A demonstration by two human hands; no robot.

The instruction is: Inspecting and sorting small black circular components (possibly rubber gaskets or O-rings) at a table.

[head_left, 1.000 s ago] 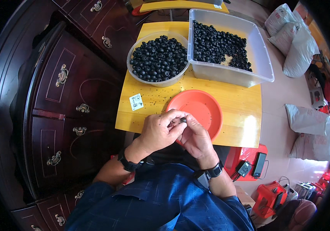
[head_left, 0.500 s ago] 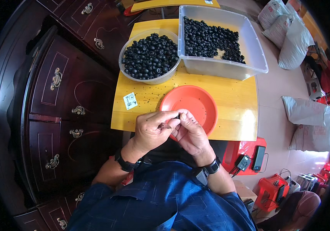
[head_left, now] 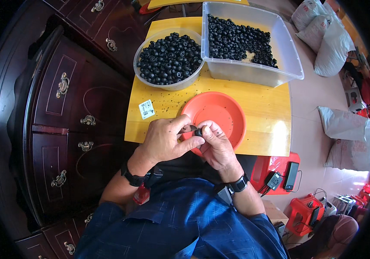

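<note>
Hands meet over the near rim of a round orange plastic dish [head_left: 219, 113] on a yellow wooden tabletop [head_left: 263, 97]. The left hand [head_left: 164, 139] and the right hand [head_left: 216, 144] both pinch one small black bead [head_left: 198, 132] between fingertips, just above the dish's edge. Beyond the dish, a round clear bowl [head_left: 169, 60] and a rectangular clear plastic tub [head_left: 250, 41] hold many similar black beads. A small white label [head_left: 146, 108] lies left of the dish.
</note>
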